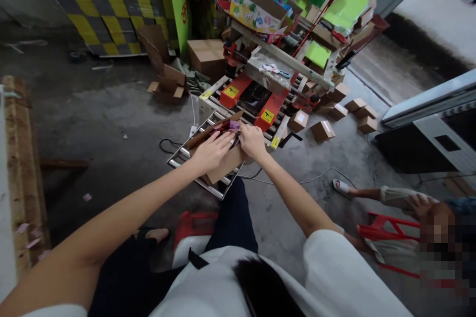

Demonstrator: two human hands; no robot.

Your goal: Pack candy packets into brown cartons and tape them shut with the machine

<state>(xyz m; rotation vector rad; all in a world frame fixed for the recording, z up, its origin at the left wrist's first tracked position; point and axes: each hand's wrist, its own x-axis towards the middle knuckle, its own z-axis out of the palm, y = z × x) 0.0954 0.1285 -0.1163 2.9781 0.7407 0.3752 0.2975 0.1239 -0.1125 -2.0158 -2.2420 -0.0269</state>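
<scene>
An open cardboard box (pixel 223 166) lies on the metal roller conveyor (pixel 178 156) in front of me, with dark red and purple items (pixel 231 127) showing inside it. My left hand (pixel 212 151) rests flat over the box's opening, fingers stretched toward the contents. My right hand (pixel 252 141) is curled at the box's far right corner, fingers bent against the flap and the items; what it grips, if anything, is hidden. Beyond the box stands the red and black carton sealing machine (pixel 256 96).
Several small sealed cartons (pixel 323 130) lie on the concrete floor right of the machine. Piled boxes and green sheets (pixel 345 10) stand behind it. Another person sits at the right on a red stool (pixel 383 232). A wooden pallet (pixel 22 158) lies left; cables (pixel 167 144) cross the floor.
</scene>
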